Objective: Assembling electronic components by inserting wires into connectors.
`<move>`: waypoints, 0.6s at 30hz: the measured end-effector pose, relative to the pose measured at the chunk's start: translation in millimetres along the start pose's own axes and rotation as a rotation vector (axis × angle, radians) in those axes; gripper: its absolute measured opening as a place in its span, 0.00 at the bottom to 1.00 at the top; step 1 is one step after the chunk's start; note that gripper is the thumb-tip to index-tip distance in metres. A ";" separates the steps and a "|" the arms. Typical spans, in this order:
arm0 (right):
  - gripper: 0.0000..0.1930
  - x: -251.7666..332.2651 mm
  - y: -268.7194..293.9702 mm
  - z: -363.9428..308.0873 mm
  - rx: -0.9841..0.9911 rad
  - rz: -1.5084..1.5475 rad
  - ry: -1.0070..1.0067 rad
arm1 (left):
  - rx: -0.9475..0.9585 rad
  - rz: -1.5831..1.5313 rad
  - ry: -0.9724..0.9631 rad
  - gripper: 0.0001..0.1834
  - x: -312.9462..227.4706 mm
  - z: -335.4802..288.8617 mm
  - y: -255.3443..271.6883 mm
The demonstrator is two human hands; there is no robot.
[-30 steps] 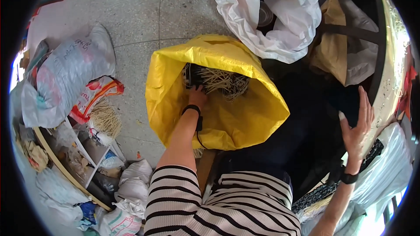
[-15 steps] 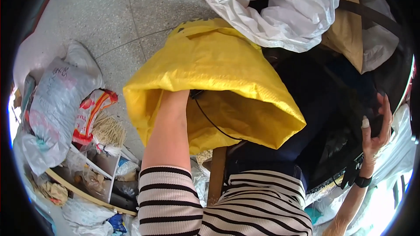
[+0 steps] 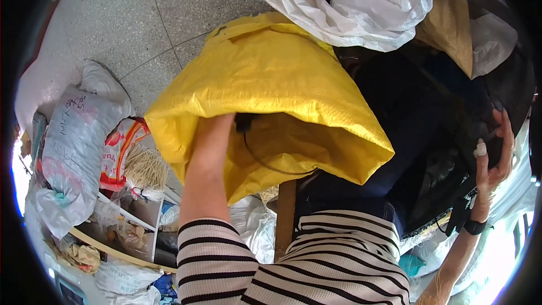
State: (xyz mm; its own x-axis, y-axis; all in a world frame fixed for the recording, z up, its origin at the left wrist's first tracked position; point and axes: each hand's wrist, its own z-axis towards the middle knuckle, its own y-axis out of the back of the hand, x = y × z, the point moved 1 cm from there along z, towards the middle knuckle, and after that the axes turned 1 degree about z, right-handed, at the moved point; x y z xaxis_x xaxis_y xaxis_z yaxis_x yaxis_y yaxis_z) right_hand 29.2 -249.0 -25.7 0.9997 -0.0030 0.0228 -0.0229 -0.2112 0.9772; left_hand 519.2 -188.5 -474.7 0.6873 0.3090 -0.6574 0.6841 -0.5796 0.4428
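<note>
Deeper into the yellow sack (image 3: 265, 87) the left forearm (image 3: 204, 178) has been pushed since the earliest frame, and the sack's upper side has dropped over it, so that the wrist and the pale sticks that were seen inside are now covered. For this reach to be made well, the mouth would best be lifted and spread by the free right hand (image 3: 494, 170), so that whatever is touched can also be seen; if the sticks are to be handled, they would probably be best gathered gently along their length, since stems so thin could be snapped by a hard pinch. Care should also be taken with the black cord (image 3: 265, 167), which is strung across the opening toward the lower rim and could be snagged. Whether anything is gripped by the left hand cannot be told, as its fingers are hidden by the sack. By the right hand nothing appears to be held: it is kept well apart, with thumb and fingers parted. The forearm is surrounded by the sack at the left part of the mouth, which is turned toward the striped shirt (image 3: 327, 260). At its upper right, the yellow sack is bordered by a white sack (image 3: 389, 8), while a bundle of thin sticks (image 3: 145, 166) is left outside, to the left.
</note>
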 end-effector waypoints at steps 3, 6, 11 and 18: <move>0.26 -3.5 -1.3 -0.5 -0.021 0.026 0.037 | -0.026 -0.010 0.042 0.32 -11.3 -12.9 -23.3; 0.25 -8.6 -5.7 -4.0 -0.012 -0.027 0.037 | 0.168 0.092 0.032 0.33 -88.1 -18.7 -0.5; 0.24 -4.6 -3.5 -1.5 -0.033 -0.028 0.039 | 0.393 0.644 0.040 0.23 -76.2 -36.1 -51.3; 0.23 -9.7 -5.4 1.2 -0.041 0.013 0.081 | 0.418 0.553 0.327 0.12 -41.1 -68.2 -68.6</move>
State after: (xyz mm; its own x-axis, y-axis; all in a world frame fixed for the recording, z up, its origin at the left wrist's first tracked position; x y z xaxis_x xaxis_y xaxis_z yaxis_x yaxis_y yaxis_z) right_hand 19.6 -249.0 -31.5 0.9960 0.0734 0.0513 -0.0380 -0.1716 0.9844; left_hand 460.7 -110.0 -436.4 0.9846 0.0603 -0.1643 0.1146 -0.9316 0.3449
